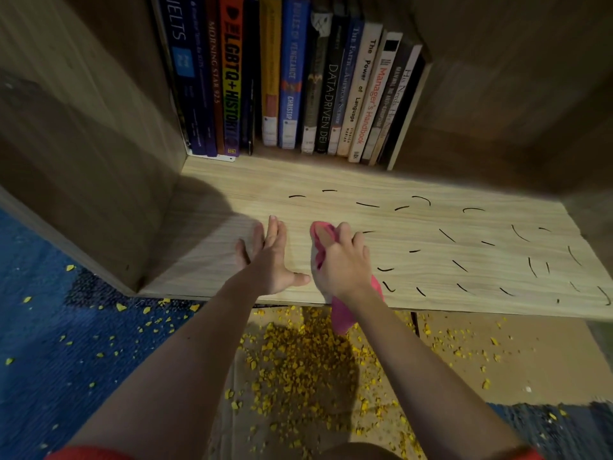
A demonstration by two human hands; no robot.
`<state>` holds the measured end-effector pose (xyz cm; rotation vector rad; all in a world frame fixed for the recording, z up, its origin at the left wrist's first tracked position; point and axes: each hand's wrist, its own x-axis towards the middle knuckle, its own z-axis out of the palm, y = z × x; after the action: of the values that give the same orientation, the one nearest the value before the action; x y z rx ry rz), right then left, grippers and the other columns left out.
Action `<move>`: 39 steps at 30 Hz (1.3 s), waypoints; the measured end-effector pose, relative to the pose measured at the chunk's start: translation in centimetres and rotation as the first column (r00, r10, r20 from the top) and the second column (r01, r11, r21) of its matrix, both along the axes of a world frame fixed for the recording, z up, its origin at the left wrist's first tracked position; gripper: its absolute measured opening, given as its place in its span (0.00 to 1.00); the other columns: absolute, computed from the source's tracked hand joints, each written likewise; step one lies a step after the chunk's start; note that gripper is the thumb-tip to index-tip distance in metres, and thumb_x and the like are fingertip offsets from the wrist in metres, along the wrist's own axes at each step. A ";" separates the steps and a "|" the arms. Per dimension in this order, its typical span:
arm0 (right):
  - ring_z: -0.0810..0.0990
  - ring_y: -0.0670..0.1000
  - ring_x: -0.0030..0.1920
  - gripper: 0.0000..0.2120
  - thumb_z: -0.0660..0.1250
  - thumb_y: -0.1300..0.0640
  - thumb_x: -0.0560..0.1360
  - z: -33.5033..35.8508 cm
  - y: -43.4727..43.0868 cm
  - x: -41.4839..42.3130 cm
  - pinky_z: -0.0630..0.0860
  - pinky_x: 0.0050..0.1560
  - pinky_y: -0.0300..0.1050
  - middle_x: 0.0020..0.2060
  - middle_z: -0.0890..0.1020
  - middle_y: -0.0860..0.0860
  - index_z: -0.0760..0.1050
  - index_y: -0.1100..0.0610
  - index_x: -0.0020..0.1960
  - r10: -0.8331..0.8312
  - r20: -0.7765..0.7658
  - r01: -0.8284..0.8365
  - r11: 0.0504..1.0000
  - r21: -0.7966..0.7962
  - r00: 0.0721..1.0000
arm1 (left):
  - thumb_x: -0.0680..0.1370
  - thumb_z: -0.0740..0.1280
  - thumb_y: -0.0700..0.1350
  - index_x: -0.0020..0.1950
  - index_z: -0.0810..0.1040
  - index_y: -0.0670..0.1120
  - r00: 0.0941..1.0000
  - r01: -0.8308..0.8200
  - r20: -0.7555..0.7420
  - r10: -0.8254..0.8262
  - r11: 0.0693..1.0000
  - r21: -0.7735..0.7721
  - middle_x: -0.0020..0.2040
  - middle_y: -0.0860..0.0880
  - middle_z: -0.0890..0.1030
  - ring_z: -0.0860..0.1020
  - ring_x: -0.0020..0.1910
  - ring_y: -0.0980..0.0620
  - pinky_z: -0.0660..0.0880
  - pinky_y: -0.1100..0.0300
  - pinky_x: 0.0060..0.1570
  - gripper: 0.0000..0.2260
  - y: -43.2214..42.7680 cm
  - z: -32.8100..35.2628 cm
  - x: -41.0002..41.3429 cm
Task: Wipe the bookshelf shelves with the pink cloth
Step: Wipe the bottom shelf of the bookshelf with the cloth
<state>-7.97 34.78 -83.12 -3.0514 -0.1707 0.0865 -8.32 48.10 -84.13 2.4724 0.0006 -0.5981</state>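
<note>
Right hand (345, 265) is down on the pale wood-grain bookshelf shelf (331, 177), its grip clenched around the bunched pink cloth (320, 235). One end of the cloth pokes out past the fingers and a tail dangles over the front edge. Left hand (270, 257) lies flat just beside it, fingers straight, holding nothing, bracing on the board. Short black curved marks (447, 235) are scattered right of the cloth, all the way to the far end, while the stretch by the left hand looks clean. So the move, I'd say, is to press down and sweep rightward in overlapping passes, from the front edge to the row of upright books (298, 78), scrubbing each mark rather than skimming it. Gather that loose tail so more cloth meets wood. Yellow crumbs (298, 353) litter the floor below.
</note>
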 end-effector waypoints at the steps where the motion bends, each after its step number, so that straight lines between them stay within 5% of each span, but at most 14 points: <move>1: 0.64 0.61 0.61 0.22 0.57 0.53 0.78 0.2 -0.1 0.6 0.65 0.59 0.53 0.62 0.64 0.56 0.61 0.52 0.71 -0.058 -0.017 0.058 0.998 0.024 0.998 | 0.71 0.71 0.57 0.77 0.39 0.48 1.000 0.001 0.013 -0.002 1.000 0.007 0.76 0.53 0.35 0.34 0.75 0.49 0.34 0.45 0.70 0.49 0.0 0.1 0.0; 4: 0.62 0.61 0.64 0.26 0.59 0.57 0.77 0.7 0.3 2.3 0.63 0.62 0.53 0.65 0.62 0.56 0.56 0.54 0.73 -0.150 -0.086 0.151 0.989 -0.003 0.985 | 0.68 0.73 0.59 0.78 0.45 0.46 0.993 -0.049 0.113 0.042 0.997 0.057 0.78 0.51 0.42 0.42 0.76 0.50 0.42 0.47 0.73 0.50 1.1 0.1 1.3; 7: 0.63 0.60 0.62 0.31 0.62 0.55 0.75 0.3 1.5 2.0 0.64 0.61 0.52 0.65 0.61 0.55 0.53 0.55 0.74 -0.004 -0.053 0.003 1.000 -0.015 0.999 | 0.63 0.73 0.64 0.77 0.39 0.45 0.997 -0.039 0.074 0.029 0.989 0.143 0.77 0.48 0.38 0.39 0.76 0.47 0.42 0.46 0.74 0.58 2.7 0.3 3.1; 10: 0.64 0.60 0.59 0.23 0.58 0.52 0.78 -0.2 1.6 3.1 0.65 0.58 0.53 0.63 0.64 0.55 0.60 0.52 0.71 0.146 0.002 -0.146 0.989 0.034 0.989 | 0.62 0.74 0.65 0.76 0.34 0.46 1.000 0.017 0.001 -0.017 0.988 0.151 0.75 0.49 0.31 0.34 0.75 0.48 0.38 0.45 0.71 0.61 3.1 0.4 3.8; 15: 0.66 0.61 0.58 0.16 0.55 0.53 0.78 0.2 2.1 8.1 0.65 0.58 0.54 0.58 0.66 0.55 0.66 0.53 0.65 -0.011 -0.051 0.019 0.990 0.140 0.999 | 0.62 0.75 0.63 0.75 0.30 0.48 0.998 0.042 -0.050 -0.036 0.993 0.109 0.73 0.52 0.27 0.30 0.73 0.51 0.35 0.45 0.70 0.61 3.3 0.2 4.0; 21: 0.65 0.58 0.58 0.19 0.59 0.54 0.77 -0.5 3.0 6.4 0.65 0.56 0.51 0.59 0.66 0.53 0.67 0.50 0.68 0.258 -0.001 -0.258 0.965 0.050 0.966 | 0.61 0.75 0.63 0.75 0.30 0.48 0.999 0.030 -0.042 -0.027 0.997 0.075 0.73 0.51 0.27 0.30 0.73 0.51 0.34 0.45 0.72 0.62 3.3 0.0 4.0; 26: 0.65 0.59 0.58 0.16 0.56 0.55 0.78 0.7 2.1 8.8 0.64 0.59 0.53 0.58 0.66 0.54 0.69 0.50 0.65 -0.024 -0.087 0.034 0.993 0.112 0.996 | 0.62 0.76 0.61 0.74 0.29 0.48 0.999 0.014 -0.048 -0.011 0.999 0.049 0.73 0.52 0.27 0.30 0.73 0.51 0.34 0.45 0.72 0.62 3.3 0.2 3.8; 32: 0.65 0.57 0.58 0.17 0.57 0.53 0.78 0.1 3.8 5.8 0.64 0.56 0.51 0.59 0.66 0.54 0.67 0.51 0.67 0.235 -0.005 -0.235 0.971 0.045 0.972 | 0.62 0.75 0.62 0.74 0.30 0.48 0.999 0.008 -0.049 -0.007 0.999 0.036 0.73 0.52 0.27 0.29 0.73 0.51 0.33 0.46 0.71 0.62 3.3 0.2 3.7; 36: 0.65 0.59 0.60 0.17 0.57 0.58 0.78 1.4 1.9 8.5 0.63 0.60 0.52 0.59 0.66 0.55 0.68 0.52 0.66 -0.025 -0.095 0.030 0.998 0.053 0.995 | 0.62 0.75 0.62 0.74 0.30 0.49 0.999 0.005 -0.036 -0.004 1.000 0.026 0.73 0.53 0.26 0.29 0.73 0.51 0.31 0.46 0.69 0.62 3.3 0.2 3.5; 39: 0.66 0.60 0.60 0.15 0.54 0.54 0.79 0.8 4.2 7.4 0.64 0.58 0.54 0.59 0.66 0.55 0.67 0.53 0.65 0.002 -0.053 0.000 0.999 0.041 0.999 | 0.62 0.75 0.62 0.75 0.30 0.48 1.000 0.001 -0.031 0.000 0.999 0.032 0.74 0.51 0.27 0.31 0.73 0.50 0.32 0.46 0.70 0.62 3.2 0.2 3.5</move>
<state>-0.61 39.00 -82.31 -3.0046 -0.1678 0.1618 -4.78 51.33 -83.90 2.4939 0.0225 -0.6411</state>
